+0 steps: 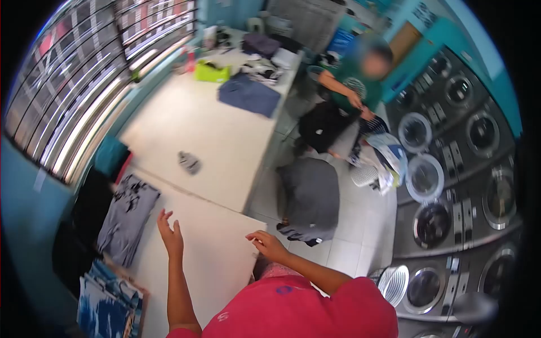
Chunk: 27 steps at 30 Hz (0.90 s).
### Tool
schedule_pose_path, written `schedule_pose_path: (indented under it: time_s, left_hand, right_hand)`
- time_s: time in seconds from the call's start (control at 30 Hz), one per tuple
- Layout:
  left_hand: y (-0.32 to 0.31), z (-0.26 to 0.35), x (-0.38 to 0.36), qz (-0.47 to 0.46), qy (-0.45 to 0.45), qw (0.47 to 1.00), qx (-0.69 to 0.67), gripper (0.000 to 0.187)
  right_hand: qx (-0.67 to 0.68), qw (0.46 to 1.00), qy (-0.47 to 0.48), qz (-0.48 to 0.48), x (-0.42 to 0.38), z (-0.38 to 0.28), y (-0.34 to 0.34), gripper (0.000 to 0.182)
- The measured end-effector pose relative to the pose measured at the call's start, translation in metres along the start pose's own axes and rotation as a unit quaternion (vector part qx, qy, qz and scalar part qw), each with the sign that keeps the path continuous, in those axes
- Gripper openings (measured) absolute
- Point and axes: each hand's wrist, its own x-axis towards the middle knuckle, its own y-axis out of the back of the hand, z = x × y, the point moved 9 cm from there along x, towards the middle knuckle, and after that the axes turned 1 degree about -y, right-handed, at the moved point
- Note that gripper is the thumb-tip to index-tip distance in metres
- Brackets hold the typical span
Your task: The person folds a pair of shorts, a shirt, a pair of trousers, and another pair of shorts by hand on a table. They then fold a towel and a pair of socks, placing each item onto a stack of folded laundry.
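Laundromat, long white folding table [208,124] below the camera. Left hand [171,234] — fingers spread, released, holding nothing, raised over the bare tabletop. Right hand [266,243] — fingers loosely curled at the table's near edge, nothing gripped. Nearest item: folded grey printed garment [127,217], left of the left hand, apart from it. Small crumpled grey cloth [189,162] lies farther up the table. Another person in a green shirt [352,79] stands by the grey front-loading washers [451,186].
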Motion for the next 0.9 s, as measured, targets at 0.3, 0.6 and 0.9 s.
schedule_pose_path:
  time_s: [0.3, 0.6, 0.9]
  left_hand:
    - [-0.169, 0.073, -0.044, -0.186, -0.119, 0.975, 0.029, 0.028]
    - [-0.258, 0.029, -0.067, -0.233, -0.07, 0.892, 0.38, 0.07]
    - [-0.272, 0.045, -0.068, -0.175, -0.097, 0.866, 0.458, 0.074]
  right_hand:
    - [0.111, 0.978, -0.137, 0.111, -0.101, 0.099, 0.075, 0.021]
    - [0.326, 0.876, -0.356, 0.018, -0.14, 0.32, 0.073, 0.021]
    - [0.512, 0.612, -0.547, 0.253, -0.191, 0.511, 0.071, 0.024]
